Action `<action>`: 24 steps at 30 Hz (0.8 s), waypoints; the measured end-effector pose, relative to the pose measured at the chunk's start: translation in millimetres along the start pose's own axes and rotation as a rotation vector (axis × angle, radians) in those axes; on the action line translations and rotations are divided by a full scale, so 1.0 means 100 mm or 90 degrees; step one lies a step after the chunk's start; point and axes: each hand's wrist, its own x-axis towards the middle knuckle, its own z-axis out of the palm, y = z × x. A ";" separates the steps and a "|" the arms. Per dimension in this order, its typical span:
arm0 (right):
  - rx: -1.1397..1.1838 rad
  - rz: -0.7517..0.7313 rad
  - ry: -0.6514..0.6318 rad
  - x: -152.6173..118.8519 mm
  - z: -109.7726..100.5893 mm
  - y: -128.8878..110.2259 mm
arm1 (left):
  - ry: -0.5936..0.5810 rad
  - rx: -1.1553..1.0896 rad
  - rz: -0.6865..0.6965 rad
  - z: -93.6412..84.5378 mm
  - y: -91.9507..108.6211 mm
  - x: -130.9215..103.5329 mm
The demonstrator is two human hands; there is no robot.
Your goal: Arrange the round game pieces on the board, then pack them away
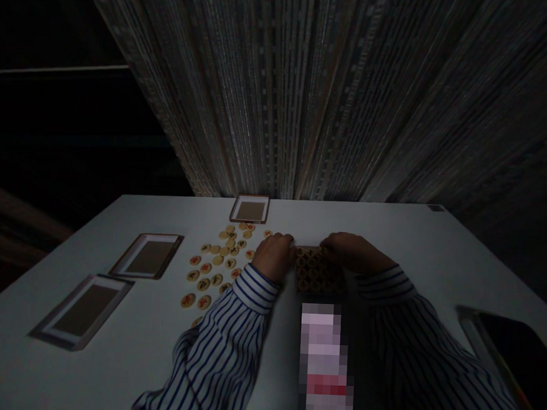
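Note:
A brown patterned box (320, 273) stands on the white table in front of me. My left hand (275, 256) is at its far left corner, fingers curled and closed. At the far right corner is my right hand (353, 252), its fingers bent against the box's top edge. Both hands seem to hold the box between them, though the fingertips are partly hidden and dark. To the left lie several round wooden pieces (216, 279) with red or black characters, some partly covered by my left sleeve.
Three shallow framed trays lie on the table (300, 221): one at the back edge (250, 210), one at left (148, 256), one nearer left (82, 311). A dark flat device (521, 355) is at right. Behind hangs a striped curtain (296, 97). A pixelated patch covers the lower middle.

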 end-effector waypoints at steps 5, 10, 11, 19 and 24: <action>0.006 -0.014 -0.006 0.02 0.01 0.02 | -0.006 -0.009 0.007 -0.01 0.00 0.00; 0.012 -0.002 -0.012 0.00 -0.02 0.00 | -0.012 -0.010 0.011 -0.02 -0.01 0.00; 0.015 -0.001 -0.011 0.00 -0.02 0.00 | -0.010 -0.010 0.014 -0.02 -0.01 0.00; 0.017 0.007 -0.013 -0.02 -0.03 0.00 | -0.003 -0.017 0.019 0.00 -0.03 0.00; 0.019 0.005 -0.003 -0.01 -0.02 -0.01 | -0.013 -0.018 0.014 -0.02 -0.02 0.00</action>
